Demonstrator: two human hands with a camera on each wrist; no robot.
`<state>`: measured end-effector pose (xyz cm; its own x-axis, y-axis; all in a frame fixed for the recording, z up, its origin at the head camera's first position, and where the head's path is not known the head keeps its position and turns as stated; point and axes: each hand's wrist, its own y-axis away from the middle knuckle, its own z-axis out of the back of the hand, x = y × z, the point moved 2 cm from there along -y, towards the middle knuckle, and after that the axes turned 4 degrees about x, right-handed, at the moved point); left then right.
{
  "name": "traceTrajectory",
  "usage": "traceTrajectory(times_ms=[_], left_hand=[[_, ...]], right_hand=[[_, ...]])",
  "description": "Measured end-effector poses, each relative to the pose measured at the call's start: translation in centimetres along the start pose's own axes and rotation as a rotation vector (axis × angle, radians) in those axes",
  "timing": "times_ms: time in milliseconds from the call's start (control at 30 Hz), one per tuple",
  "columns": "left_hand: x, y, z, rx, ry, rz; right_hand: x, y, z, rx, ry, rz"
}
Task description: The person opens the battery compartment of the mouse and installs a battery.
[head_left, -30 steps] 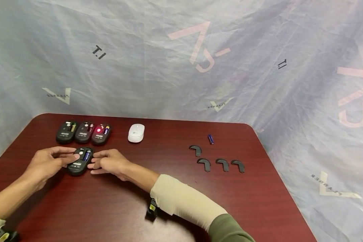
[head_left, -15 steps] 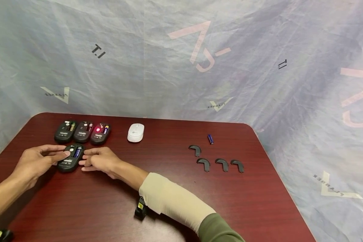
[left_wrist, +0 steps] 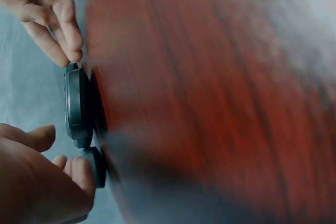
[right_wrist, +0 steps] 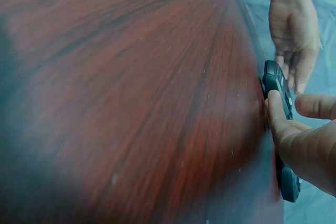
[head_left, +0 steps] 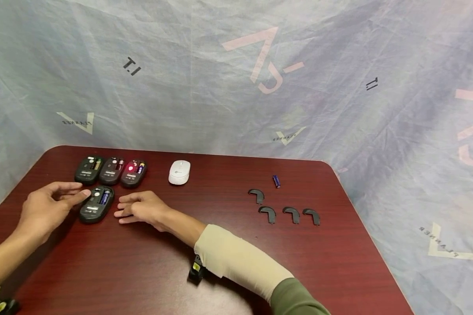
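Observation:
A black computer mouse point(head_left: 97, 204) lies upside down on the table, its battery bay uncovered with a blue battery point(head_left: 104, 197) inside. On its left is my left hand point(head_left: 49, 208), the thumb tip right at the mouse's upper left edge and the fingers extended past its far end. The left wrist view shows that thumb point(left_wrist: 42, 137) standing off from the mouse's side point(left_wrist: 76, 103). My right hand point(head_left: 146, 210) is just right of the mouse, fingers loosely bent and a small gap between them and it. Neither hand grips anything.
Behind stand three more upturned black mice point(head_left: 110, 171) with batteries in them, one glowing red. Right of them sits a white mouse point(head_left: 179, 172). Farther right lie a loose blue battery point(head_left: 276, 181) and several black battery covers point(head_left: 267, 214). A printed cloth point(head_left: 220, 87) hangs behind the table point(head_left: 161, 280).
The black mouse was carried left, toward the row of mice, between both hands. Both hands have since loosened from it, the right drawing away to the right.

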<state>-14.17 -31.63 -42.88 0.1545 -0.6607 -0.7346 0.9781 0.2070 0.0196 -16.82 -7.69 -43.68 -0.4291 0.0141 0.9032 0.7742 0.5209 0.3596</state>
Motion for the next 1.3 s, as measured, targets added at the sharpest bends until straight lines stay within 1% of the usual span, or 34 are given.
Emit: traceTrajectory(times_ms=[67, 167, 233, 333, 400, 500, 667, 767, 833, 1000, 1033, 1133, 1300], left_hand=[[-0.7, 0.3, 0.0, -0.071, -0.027, -0.06], [-1.8, 0.7, -0.2, -0.147, -0.032, -0.142], [-2.6, 0.9, -0.5, -0.173, -0.015, -0.186], [-3.8, 1.1, -1.0, -0.174, 0.008, -0.24], [-4.5, 1.3, -1.5, -0.153, 0.01, -0.267], [-5.5, 1.6, -2.3, -0.109, -0.014, -0.294], [-6.8, 1.9, -3.8, -0.023, -0.044, -0.305], [-7.6, 2.0, -4.8, 0.031, -0.049, -0.311], [-8.2, 2.0, -5.6, 0.072, -0.054, -0.313], [-9.8, 1.9, -7.5, 0.201, -0.116, -0.324], [-10.1, 1.8, -7.9, 0.229, -0.133, -0.327], [-10.9, 1.5, -8.9, 0.291, -0.162, -0.337], [-12.1, 0.7, -10.8, 0.339, -0.163, -0.375]], right_hand=[[0.1, 0.4, 0.4, 0.019, 0.037, 0.0], [0.4, 1.1, 1.2, 0.057, 0.104, 0.009], [0.5, 1.6, 1.9, 0.08, 0.147, 0.015], [0.7, 2.3, 3.2, 0.104, 0.194, 0.027], [0.7, 2.8, 4.2, 0.113, 0.21, 0.031], [0.6, 3.5, 5.7, 0.12, 0.228, 0.041], [0.8, 4.7, 7.9, 0.101, 0.279, 0.065], [1.2, 5.4, 9.1, 0.091, 0.351, 0.092], [1.5, 5.9, 9.7, 0.091, 0.469, 0.12], [2.5, 6.9, 11.2, 0.089, 0.9, 0.208], [2.7, 7.1, 11.4, 0.085, 0.97, 0.225], [3.1, 7.2, 12.2, 0.073, 1.111, 0.282], [3.9, 6.8, 13.7, 0.033, 1.257, 0.38]])
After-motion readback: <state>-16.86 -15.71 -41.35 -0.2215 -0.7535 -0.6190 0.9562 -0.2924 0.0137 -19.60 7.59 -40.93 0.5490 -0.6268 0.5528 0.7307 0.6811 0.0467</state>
